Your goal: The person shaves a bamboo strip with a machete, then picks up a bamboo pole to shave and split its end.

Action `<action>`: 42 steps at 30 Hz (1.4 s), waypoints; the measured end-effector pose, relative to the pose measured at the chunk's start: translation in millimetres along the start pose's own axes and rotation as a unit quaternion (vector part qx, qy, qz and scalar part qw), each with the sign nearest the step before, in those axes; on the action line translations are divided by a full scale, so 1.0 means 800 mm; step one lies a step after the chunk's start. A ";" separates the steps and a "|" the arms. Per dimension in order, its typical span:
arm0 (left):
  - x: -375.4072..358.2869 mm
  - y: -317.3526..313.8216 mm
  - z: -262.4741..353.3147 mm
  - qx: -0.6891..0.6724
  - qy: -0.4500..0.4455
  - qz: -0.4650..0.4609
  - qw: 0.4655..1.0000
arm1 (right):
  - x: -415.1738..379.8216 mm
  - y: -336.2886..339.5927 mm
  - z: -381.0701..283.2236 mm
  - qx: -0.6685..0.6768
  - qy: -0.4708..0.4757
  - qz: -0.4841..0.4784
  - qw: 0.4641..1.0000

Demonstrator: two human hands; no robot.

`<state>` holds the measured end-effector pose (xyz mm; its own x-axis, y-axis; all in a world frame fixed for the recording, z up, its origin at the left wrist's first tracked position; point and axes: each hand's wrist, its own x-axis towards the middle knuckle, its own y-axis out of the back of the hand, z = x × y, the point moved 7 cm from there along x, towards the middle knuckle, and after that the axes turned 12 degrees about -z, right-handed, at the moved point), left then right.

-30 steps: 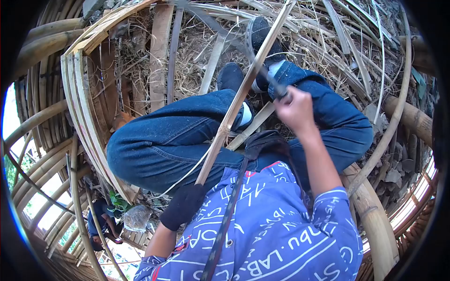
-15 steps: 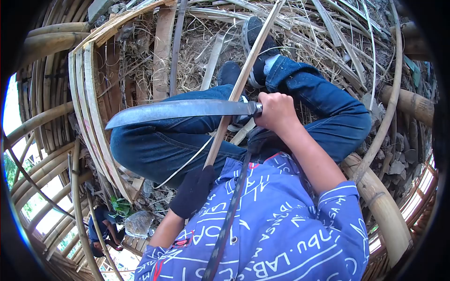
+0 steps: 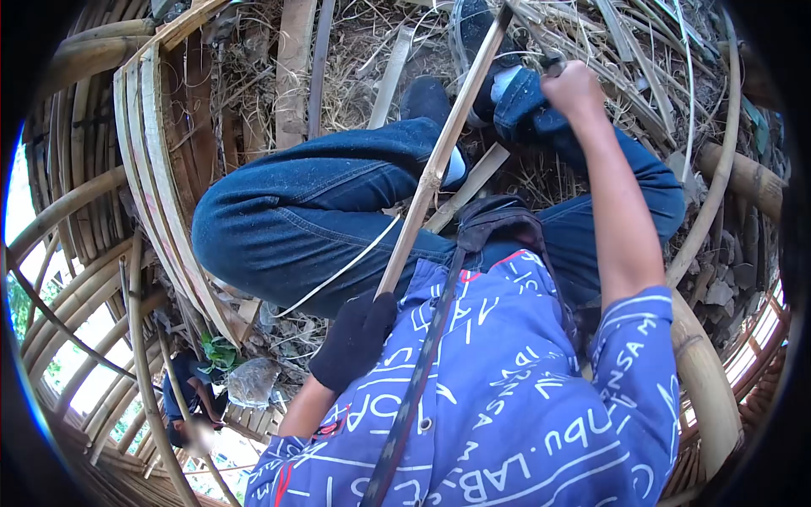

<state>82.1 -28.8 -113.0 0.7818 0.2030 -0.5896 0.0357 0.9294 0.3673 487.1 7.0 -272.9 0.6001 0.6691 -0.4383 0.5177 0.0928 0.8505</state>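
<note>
My left hand (image 3: 355,338), in a black glove, is closed around the lower end of a long split bamboo strip (image 3: 432,173). The strip slants up and away across my crossed legs. My bare right hand (image 3: 577,91) is wrapped around the handle of a machete (image 3: 553,62), out by my right shin. The machete's blade is foreshortened and points away from me, toward the far end of the strip near the top edge of the view.
Pale split bamboo slats (image 3: 156,160) stand bent at my left. Shavings and loose strips cover the ground ahead. A thick bamboo pole (image 3: 705,393) lies at my right, near broken rubble (image 3: 720,291). Another person (image 3: 193,393) sits behind the bamboo framework at lower left.
My right hand has moved the machete forward and right, from across the strip's middle to near its far end. My left hand still holds the strip.
</note>
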 end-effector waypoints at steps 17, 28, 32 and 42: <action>0.031 0.019 -0.001 -0.070 0.042 -0.023 0.996 | -0.207 -0.045 -0.095 0.288 0.262 -0.054 0.919; 0.022 -0.008 -0.017 -0.207 0.184 -0.027 0.960 | -0.160 -0.027 -0.065 0.013 0.140 -0.049 0.989; 0.023 0.000 -0.004 -0.080 0.092 -0.001 0.993 | -0.121 -0.013 -0.033 -0.002 0.118 -0.008 0.993; 0.032 0.006 -0.016 -0.140 0.068 -0.039 0.987 | -0.193 -0.029 -0.079 0.061 0.179 -0.112 0.976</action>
<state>94.2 -15.5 -135.2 0.6926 0.1500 -0.7056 -0.0965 0.9886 0.1154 343.7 -51.5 -206.7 0.2245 0.8584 -0.4611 0.6931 0.1919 0.6948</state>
